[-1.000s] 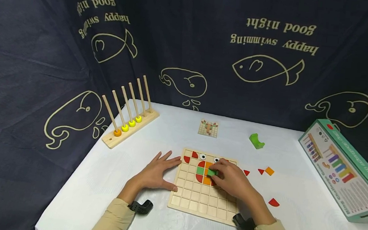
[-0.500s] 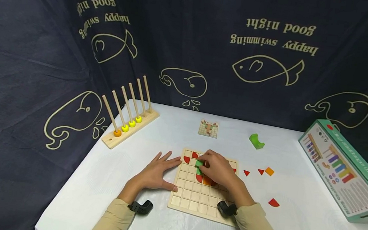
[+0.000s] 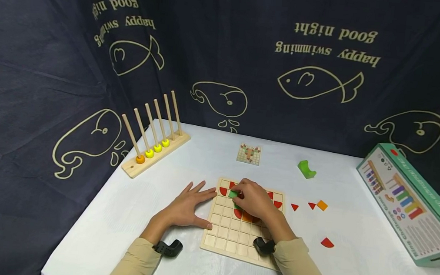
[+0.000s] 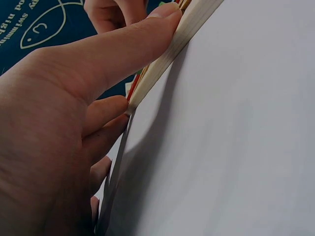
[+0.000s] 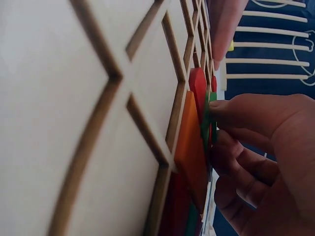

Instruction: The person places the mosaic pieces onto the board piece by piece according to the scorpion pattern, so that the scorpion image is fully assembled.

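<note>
A wooden grid board point(image 3: 233, 234) lies on the white table with red, orange and green pieces set in its upper squares. My right hand point(image 3: 255, 200) pinches a green square tile point(image 3: 233, 194) between thumb and fingers, over the board's upper left squares. In the right wrist view, an orange square tile point(image 5: 191, 152) sits in the grid beside that hand. My left hand point(image 3: 187, 208) is spread along the board's left edge; its thumb point(image 4: 165, 10) touches the rim in the left wrist view. My right hand covers part of the pattern.
Right of the board lie small red triangles point(image 3: 294, 207), an orange square point(image 3: 322, 205) and a red quarter-circle point(image 3: 327, 242). Behind are a pattern card point(image 3: 248, 153) and a green curved block point(image 3: 306, 168). A peg rack point(image 3: 155, 153) stands left, a box point(image 3: 410, 204) right.
My right hand has carried the green square tile leftward across the board, from over the orange pieces to the upper left squares. The left hand has stayed in place.
</note>
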Available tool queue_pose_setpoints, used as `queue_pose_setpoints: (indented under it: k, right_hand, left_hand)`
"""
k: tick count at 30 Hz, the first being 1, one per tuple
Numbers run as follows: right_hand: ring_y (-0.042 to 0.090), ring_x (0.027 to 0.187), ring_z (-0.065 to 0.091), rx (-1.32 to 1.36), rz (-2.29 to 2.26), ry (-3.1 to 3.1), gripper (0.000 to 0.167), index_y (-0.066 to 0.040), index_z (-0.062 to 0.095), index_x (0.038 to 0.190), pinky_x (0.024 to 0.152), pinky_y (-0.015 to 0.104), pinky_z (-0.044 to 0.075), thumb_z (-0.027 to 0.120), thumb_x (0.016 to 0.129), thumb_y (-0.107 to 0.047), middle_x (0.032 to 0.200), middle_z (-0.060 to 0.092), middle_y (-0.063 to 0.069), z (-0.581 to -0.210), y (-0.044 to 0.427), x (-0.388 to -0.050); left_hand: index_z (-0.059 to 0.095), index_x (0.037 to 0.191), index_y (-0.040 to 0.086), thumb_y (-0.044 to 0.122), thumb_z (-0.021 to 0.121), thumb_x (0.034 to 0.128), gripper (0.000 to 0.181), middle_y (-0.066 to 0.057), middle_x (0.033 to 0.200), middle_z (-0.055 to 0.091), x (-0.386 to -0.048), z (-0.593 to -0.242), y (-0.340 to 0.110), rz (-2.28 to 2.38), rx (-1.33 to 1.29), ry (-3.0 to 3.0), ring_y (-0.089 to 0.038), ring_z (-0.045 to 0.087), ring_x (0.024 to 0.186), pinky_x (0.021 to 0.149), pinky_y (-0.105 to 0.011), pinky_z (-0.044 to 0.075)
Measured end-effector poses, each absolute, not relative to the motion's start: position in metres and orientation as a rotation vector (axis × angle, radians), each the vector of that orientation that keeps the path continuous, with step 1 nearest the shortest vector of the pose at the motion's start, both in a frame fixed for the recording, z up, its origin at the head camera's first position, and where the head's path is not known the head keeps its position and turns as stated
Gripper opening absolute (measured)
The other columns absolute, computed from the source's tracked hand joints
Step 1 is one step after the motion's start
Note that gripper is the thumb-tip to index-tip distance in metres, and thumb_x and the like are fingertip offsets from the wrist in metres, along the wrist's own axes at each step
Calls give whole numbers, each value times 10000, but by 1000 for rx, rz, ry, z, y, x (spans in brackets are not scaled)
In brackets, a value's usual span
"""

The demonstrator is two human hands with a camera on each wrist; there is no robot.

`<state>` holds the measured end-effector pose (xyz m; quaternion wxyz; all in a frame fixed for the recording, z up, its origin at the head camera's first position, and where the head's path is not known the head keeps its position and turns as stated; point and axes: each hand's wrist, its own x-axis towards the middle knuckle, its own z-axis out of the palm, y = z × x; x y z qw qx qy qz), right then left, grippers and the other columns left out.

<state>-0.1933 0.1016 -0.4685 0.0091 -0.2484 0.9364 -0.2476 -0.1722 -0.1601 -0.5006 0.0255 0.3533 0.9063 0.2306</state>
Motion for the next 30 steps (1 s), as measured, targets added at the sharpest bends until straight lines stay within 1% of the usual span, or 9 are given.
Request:
queue_pose_setpoints:
  k: [6, 10, 15, 23, 30]
  right_hand:
    - [115, 777, 553, -833, -758, 2936, 226, -128, 743, 1080, 697, 317, 498, 711, 859, -162, 980, 606, -15, -469, 99, -195]
    - [116, 755, 527, -836, -752, 2934, 227, -120, 744, 1081, 669, 316, 484, 711, 858, -140, 980, 585, 2, -468, 98, -195]
    - [107, 754, 523, -817, -730, 2936, 226, -129, 750, 1079, 678, 311, 485, 717, 856, -151, 961, 585, -11, -468, 97, -196]
    - [108, 780, 548, -798, -780, 2915, 208, -140, 748, 1071, 706, 302, 490, 694, 870, -148, 966, 594, -32, -470, 97, -196]
    - [99, 760, 533, -770, -749, 2927, 210, -135, 749, 1072, 689, 305, 489, 700, 869, -162, 962, 589, -32, -469, 96, -195]
  left_hand:
    - [418, 1474, 163, 709, 699, 684, 1001, 26, 1520, 353, -173, -501, -160, 719, 1093, 2797, -317, 145, 1438, 1135, -568, 62]
    - [417, 1475, 169, 710, 697, 687, 996, 33, 1521, 350, -173, -501, -160, 719, 1092, 2799, -309, 140, 1439, 1137, -561, 58]
    - [413, 1477, 178, 708, 700, 687, 994, 45, 1524, 341, -172, -500, -160, 721, 1082, 2797, -295, 136, 1441, 1143, -536, 50]
    - [413, 1477, 181, 716, 692, 687, 994, 47, 1526, 339, -171, -501, -161, 714, 1071, 2802, -293, 135, 1442, 1144, -534, 48]
    - [409, 1479, 179, 729, 676, 691, 998, 34, 1524, 345, -172, -502, -161, 707, 1081, 2803, -298, 135, 1441, 1142, -546, 53]
